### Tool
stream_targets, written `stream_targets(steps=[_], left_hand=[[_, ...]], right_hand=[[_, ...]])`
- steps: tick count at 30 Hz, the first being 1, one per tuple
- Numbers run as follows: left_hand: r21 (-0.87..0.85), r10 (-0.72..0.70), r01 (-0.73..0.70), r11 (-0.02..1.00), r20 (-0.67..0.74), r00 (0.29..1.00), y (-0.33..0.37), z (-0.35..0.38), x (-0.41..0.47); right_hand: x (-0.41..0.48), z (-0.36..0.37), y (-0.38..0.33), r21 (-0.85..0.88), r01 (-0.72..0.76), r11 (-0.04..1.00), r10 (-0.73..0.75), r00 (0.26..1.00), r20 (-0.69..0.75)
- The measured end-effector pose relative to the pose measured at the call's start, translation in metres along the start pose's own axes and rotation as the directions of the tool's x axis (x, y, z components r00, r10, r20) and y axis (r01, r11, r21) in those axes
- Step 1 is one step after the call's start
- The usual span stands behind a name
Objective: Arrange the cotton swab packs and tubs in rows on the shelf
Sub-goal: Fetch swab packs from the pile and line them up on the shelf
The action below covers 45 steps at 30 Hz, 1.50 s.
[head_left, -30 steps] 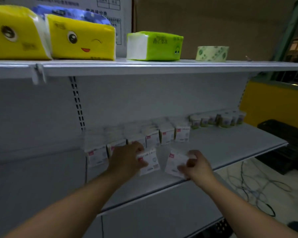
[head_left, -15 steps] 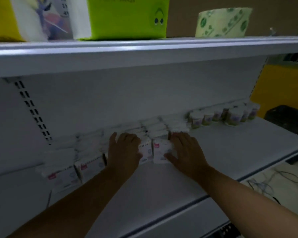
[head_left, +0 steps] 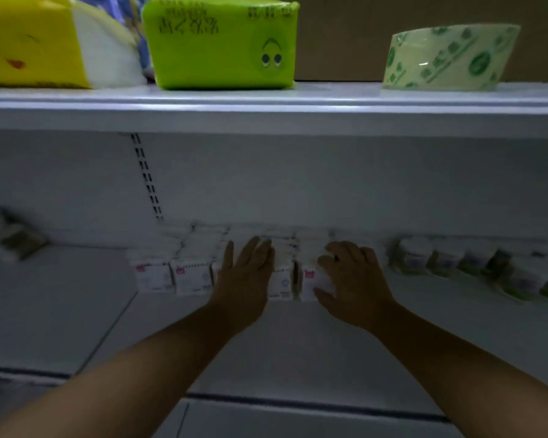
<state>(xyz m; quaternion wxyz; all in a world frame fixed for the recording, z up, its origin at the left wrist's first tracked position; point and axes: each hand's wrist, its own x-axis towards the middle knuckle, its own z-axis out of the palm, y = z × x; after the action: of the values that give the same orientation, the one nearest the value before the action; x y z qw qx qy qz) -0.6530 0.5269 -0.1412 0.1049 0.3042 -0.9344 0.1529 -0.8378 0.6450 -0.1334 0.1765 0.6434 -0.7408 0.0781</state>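
Several white cotton swab packs [head_left: 190,275] with small red marks stand in rows at the back of the lower white shelf [head_left: 298,336]. My left hand [head_left: 246,273] lies flat with straight fingers over the front of the middle packs. My right hand [head_left: 350,278] has its fingers curled over the top of the rightmost front pack [head_left: 310,279], thumb at its lower front. Several round cotton swab tubs [head_left: 415,259] with pale labels stand in a row to the right, apart from both hands.
The upper shelf [head_left: 266,109] overhangs close above and carries a yellow tissue pack [head_left: 35,42], a green tissue pack [head_left: 222,42] and a pale green tape roll [head_left: 450,58]. Blurred packets [head_left: 10,238] lie at the far left of the lower shelf.
The two packs that my hands carried a second ago now stand in the front row. The camera has moved closer and lower. Both hands stay against the packs.
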Motion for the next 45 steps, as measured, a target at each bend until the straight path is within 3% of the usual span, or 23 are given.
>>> stream_targets(steps=[6,10,14,17,23,28,37,41,45], left_hand=[[-0.084,-0.095,0.109,0.991,0.158,0.983,-0.026,-0.025,-0.036],[-0.045,-0.184,0.205,0.978,0.292,0.939,-0.080,-0.048,-0.075],[0.007,-0.261,0.274,0.962,0.330,0.907,-0.155,-0.070,-0.130],[0.026,-0.279,0.289,0.957,0.349,0.894,-0.214,-0.079,-0.184],[0.000,-0.364,0.414,0.910,0.474,0.802,-0.310,-0.066,-0.288],[-0.064,-0.388,0.475,0.878,0.486,0.783,-0.363,-0.049,-0.344],[-0.161,-0.497,0.604,0.781,0.427,0.756,-0.456,-0.008,-0.374],[-0.089,-0.596,0.697,0.711,0.451,0.665,-0.508,0.004,-0.372],[-0.133,-0.743,0.829,0.543,0.384,0.548,-0.560,0.011,-0.372]], right_hand=[[-0.012,-0.009,0.001,0.108,0.102,0.989,-0.097,0.994,-0.053],[-0.005,-0.026,-0.036,0.104,0.276,0.956,-0.263,0.957,-0.123],[0.029,-0.035,-0.112,0.028,0.415,0.909,-0.414,0.896,0.158],[0.057,-0.031,-0.185,0.169,0.384,0.908,-0.420,0.832,0.363],[0.111,-0.037,-0.349,0.383,0.278,0.881,-0.421,0.830,0.365],[0.122,-0.017,-0.420,0.331,0.327,0.885,-0.451,0.781,0.433],[0.208,0.016,-0.517,0.402,0.363,0.840,-0.518,0.758,0.397],[0.263,0.028,-0.568,0.474,0.421,0.773,-0.578,0.776,0.253],[0.306,0.036,-0.625,0.487,0.498,0.718,-0.627,0.766,0.141]])
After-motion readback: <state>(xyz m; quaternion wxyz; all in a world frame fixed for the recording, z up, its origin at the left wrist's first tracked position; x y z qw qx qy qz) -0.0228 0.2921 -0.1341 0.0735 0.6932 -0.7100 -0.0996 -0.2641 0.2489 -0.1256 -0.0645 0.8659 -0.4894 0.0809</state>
